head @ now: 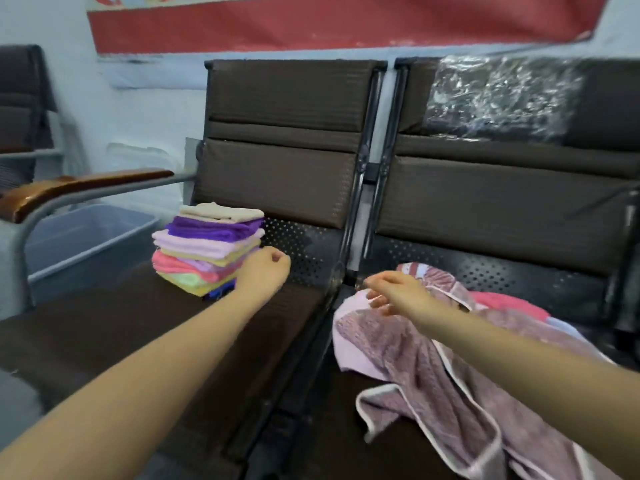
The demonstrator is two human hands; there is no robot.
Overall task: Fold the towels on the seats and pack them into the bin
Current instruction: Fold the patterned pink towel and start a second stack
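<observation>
A: Head view. Where are the towels?

B: A stack of folded towels sits at the back of the left seat, squared up, probably so it can go as one load into the grey bin on the floor just past the armrest. On the right seat the unfolded ones lie in a heap: a mauve waffle towel on top, a pink towel showing behind it.

A: And the hands?

B: The left hand hovers just beside the stack, fingers curled in, gripping nothing that I can see. The right hand hangs over the mauve towel with loosely bent fingers; whether it touches cloth I cannot tell.

A: So the step?

B: I judge it is reaching for the next towel to fold; the bin looks unpacked so far.
</observation>
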